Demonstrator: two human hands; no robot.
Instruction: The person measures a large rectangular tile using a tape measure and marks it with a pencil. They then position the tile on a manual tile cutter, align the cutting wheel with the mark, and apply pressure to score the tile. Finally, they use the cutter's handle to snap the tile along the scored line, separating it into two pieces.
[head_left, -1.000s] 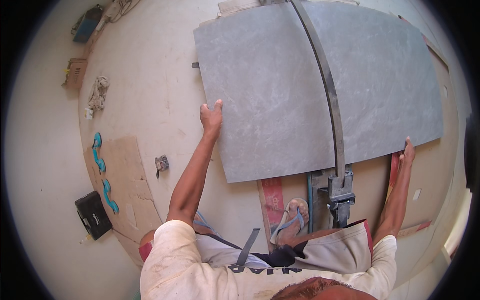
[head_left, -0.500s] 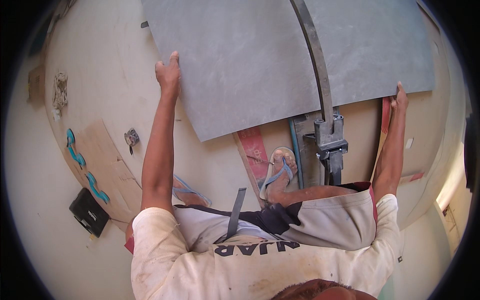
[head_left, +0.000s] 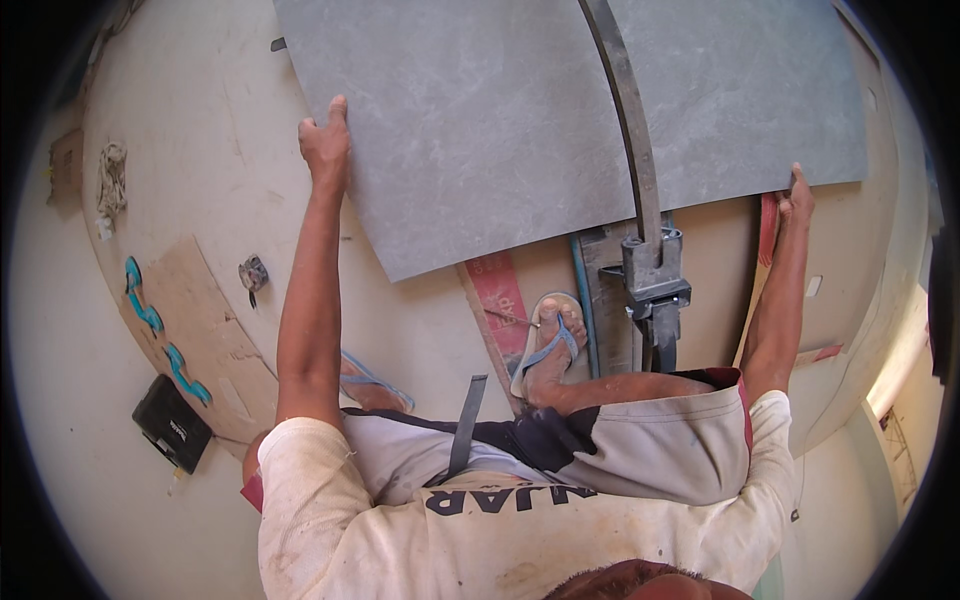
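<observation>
The person is holding a large grey stone-look floor tile [head_left: 520, 110] by two of its edges, arms stretched wide apart. The left hand [head_left: 326, 142] is gripping the tile's left edge, fingers curled over onto the top face and the thumb side lying along the rim. The right hand [head_left: 797, 198] is pressing against the tile's lower right edge near the corner, fingers pointing up; how far those fingers are wrapping under the edge cannot be told. The tile is lying flat across a long manual tile cutter, with the dark metal guide rail [head_left: 625, 120] running over its upper face and the grey cutting head with handle [head_left: 655, 275] sitting just off the tile's near edge. A red strip of the cutter base [head_left: 500, 295] is showing beneath the tile. The person's foot in a blue-strapped sandal [head_left: 548, 345] is resting beside the cutter on the pale concrete floor [head_left: 200, 150]. Off to the left, a sheet of brown cardboard [head_left: 205, 330] is lying with turquoise clips [head_left: 140, 300] on it, and a black case [head_left: 172, 423] is sitting near it.
</observation>
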